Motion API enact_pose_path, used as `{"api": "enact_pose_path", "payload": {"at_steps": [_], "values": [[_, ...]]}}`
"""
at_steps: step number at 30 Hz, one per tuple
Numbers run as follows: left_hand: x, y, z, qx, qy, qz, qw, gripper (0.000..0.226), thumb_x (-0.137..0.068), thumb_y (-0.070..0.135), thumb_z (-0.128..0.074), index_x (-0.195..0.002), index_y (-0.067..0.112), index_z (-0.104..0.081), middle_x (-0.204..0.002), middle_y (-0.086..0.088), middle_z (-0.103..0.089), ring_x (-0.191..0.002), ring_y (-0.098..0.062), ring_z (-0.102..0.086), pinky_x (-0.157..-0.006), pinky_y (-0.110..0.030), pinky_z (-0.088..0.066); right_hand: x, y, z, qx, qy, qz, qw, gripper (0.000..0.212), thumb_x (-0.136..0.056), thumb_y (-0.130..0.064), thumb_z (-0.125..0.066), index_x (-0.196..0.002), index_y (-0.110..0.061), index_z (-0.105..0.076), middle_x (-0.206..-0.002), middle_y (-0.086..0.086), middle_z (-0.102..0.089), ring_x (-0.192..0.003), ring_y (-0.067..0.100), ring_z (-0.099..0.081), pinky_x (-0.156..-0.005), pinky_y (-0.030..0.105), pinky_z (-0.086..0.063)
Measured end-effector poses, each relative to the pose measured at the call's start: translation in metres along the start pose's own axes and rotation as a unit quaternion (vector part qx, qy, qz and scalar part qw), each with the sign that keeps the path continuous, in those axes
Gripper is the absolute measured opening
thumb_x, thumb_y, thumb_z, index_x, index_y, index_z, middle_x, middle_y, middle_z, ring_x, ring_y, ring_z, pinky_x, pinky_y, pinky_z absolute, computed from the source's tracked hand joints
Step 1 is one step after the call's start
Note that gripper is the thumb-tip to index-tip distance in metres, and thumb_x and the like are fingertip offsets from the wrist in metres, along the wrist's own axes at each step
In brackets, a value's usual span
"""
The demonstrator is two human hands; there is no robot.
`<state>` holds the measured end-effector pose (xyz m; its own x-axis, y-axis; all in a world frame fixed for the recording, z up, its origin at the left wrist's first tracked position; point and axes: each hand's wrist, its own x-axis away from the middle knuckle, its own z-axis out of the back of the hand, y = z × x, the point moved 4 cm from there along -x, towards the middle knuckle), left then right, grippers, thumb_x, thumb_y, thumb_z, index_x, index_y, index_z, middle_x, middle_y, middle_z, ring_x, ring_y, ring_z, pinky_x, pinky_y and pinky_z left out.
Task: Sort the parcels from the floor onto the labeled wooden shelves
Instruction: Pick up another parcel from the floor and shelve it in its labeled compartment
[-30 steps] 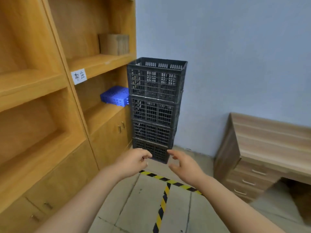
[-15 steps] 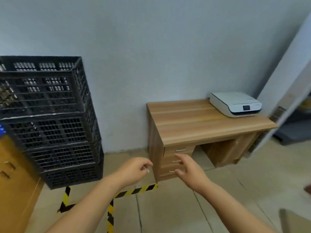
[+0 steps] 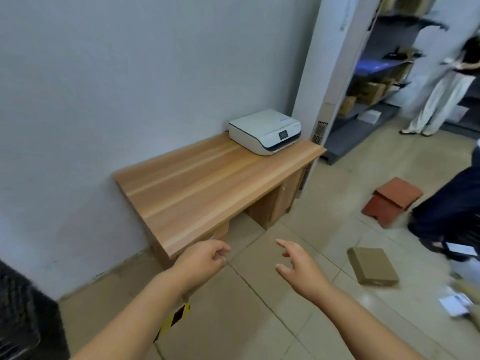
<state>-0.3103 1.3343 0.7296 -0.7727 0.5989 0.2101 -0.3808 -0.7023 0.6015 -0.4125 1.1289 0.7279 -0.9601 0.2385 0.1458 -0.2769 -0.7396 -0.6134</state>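
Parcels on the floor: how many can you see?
2: a brown parcel right of the right hand, a red parcel farther back. More may sit blurred at the right edge.

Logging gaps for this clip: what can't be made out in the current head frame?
- Labeled wooden shelves: out of the head view.
- Flat brown cardboard parcel: any label unreadable, motion blur.
- White papers at right edge: blurred, partly cut off.
- Black plastic crate: cut off at the lower-left corner.

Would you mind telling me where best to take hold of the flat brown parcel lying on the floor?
The brown parcel lies flat and thin on the tiles, so probably grip its two long edges from above, with the open right hand, which is nearest, sliding fingers under one edge.
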Motion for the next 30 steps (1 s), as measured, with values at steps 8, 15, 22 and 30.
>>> {"api": "enact_pose_path", "payload": {"at_steps": [8,15,22,30], "values": [[-0.143,0.118,-0.07,0.01,-0.018,-0.064,0.998,0.035,-0.088,0.017,-0.046,-0.118,0.031,-0.058,-0.107,0.017,-0.057,-0.107,-0.005,-0.055,-0.094,-0.021,-0.043,-0.04,0.139,0.098,-0.04,0.046,-0.095,0.994,0.064,-0.087,-0.024,-0.053,-0.144,-0.026,-0.024,-0.139,-0.008,-0.033,-0.114,0.006,-0.045,-0.099,0.03,-0.04],[-0.257,0.239,-0.127,0.012,-0.057,-0.135,0.989,0.037,-0.09,0.015,-0.046,-0.125,0.024,-0.055,-0.12,0.008,-0.058,-0.112,-0.008,-0.054,-0.096,-0.02,-0.041,-0.07,0.258,0.207,-0.034,0.084,-0.151,0.984,0.061,-0.088,-0.018,-0.053,-0.143,-0.023,-0.026,-0.139,-0.004,-0.033,-0.115,0.009,-0.045,-0.089,0.02,-0.033],[-0.357,0.292,-0.16,-0.001,-0.112,-0.156,0.981,0.037,-0.088,0.014,-0.048,-0.124,0.022,-0.056,-0.118,0.007,-0.061,-0.106,-0.009,-0.057,-0.092,-0.021,-0.043,-0.113,0.33,0.265,-0.055,0.118,-0.193,0.973,0.059,-0.088,-0.014,-0.053,-0.142,-0.022,-0.03,-0.142,-0.006,-0.032,-0.109,0.003,-0.043,-0.086,0.018,-0.034],[-0.497,0.34,-0.177,-0.015,-0.185,-0.217,0.958,0.038,-0.083,0.018,-0.053,-0.12,0.024,-0.058,-0.111,0.009,-0.062,-0.096,-0.008,-0.059,-0.09,-0.027,-0.048,-0.191,0.4,0.305,-0.049,0.163,-0.266,0.949,0.059,-0.085,-0.022,-0.056,-0.14,-0.025,-0.034,-0.139,-0.004,-0.04,-0.116,0.011,-0.051,-0.097,0.034,-0.044]]}}
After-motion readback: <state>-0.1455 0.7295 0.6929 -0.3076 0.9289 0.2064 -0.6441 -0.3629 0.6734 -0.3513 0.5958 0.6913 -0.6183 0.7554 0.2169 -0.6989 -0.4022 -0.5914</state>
